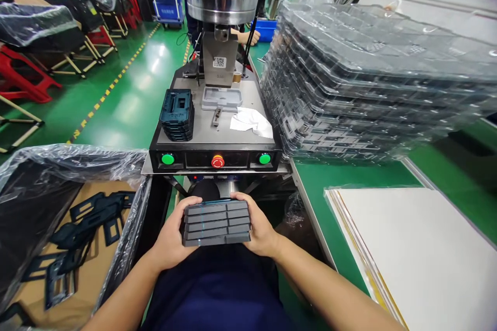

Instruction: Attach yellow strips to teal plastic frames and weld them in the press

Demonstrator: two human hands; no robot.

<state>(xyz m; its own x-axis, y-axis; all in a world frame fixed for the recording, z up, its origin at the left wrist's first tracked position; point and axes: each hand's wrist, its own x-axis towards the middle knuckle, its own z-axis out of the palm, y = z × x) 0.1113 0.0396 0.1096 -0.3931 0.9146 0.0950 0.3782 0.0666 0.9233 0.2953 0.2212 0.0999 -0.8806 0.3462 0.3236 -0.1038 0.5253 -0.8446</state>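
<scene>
Between my two hands is a stack of dark plastic parts, held level over my lap in front of the press. My left hand is wrapped round the stack's left end, thumb along the far top edge. The right end is gripped the same way by my right hand. Beyond them, on the press bed, stands a pile of dark plastic frames. To its right are a grey fixture block, a small metal piece and a crumpled white cloth.
The press head hangs over the bed. Along the front panel sit two green buttons and a red stop button. A plastic-lined bin with loose frames stands left; stacked clear trays and white sheets lie right. A co-worker's hand shows behind.
</scene>
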